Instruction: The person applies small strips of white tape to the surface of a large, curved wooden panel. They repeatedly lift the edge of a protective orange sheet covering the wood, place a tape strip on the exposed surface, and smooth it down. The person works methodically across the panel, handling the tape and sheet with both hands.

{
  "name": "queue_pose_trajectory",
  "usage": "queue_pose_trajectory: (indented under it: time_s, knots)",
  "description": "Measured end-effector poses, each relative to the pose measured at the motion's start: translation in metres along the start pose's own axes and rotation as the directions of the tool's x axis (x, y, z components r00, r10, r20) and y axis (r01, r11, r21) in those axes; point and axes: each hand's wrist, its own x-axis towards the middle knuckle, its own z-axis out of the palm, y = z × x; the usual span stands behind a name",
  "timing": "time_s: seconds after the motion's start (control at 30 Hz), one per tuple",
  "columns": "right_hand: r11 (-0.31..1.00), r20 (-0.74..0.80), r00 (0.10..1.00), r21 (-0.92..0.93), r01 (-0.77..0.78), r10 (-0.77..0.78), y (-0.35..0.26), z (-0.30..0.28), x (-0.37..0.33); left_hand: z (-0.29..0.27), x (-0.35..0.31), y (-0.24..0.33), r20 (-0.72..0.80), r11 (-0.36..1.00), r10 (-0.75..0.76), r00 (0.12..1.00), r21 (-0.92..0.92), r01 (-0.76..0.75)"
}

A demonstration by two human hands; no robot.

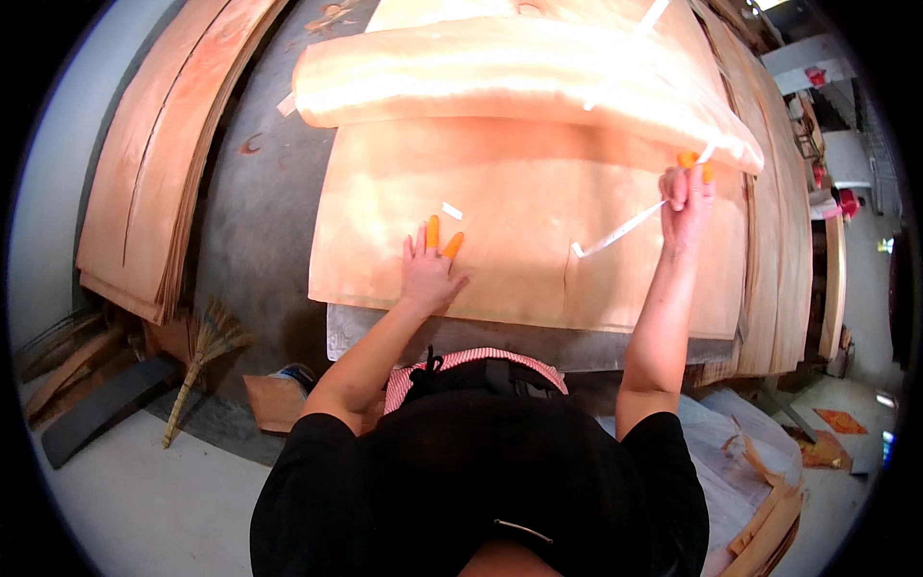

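A large thin wood veneer sheet (481, 269) lies in front of me, its far part rolled or folded back into a thick curl (452, 82). My left hand (430, 277) rests on the sheet near its front left, fingers spread, with orange covers on two of them. Just beyond those fingertips is a short white tape piece (452, 211). At the right end of the curl, my right hand (686, 197), also with orange finger covers, is closed on a narrow white tape strip (620, 231). The strip trails down-left toward a split in the sheet.
Stacked veneer sheets stand at the left (159, 135) and along the right (784, 240). A straw broom (197, 370) leans at lower left beside a dark curved piece (111, 409). Clear plastic sheeting (731, 442) lies at lower right.
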Motion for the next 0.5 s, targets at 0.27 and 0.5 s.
queue_pose_trajectory:
  time_s: [0.27,0.5]
  knots:
    - [0.934,-0.123,0.960,0.231,0.272,-0.250,-0.118,-0.073,-0.035,-0.009,0.002,0.009,0.034,0.999,0.020,0.999,0.026,-0.021]
    - [0.931,-0.068,0.988,-0.348,0.109,-0.141,-0.196,-0.125,-0.113,-0.008,0.001,0.011,0.058,1.000,0.031,0.998,0.002,-0.031]
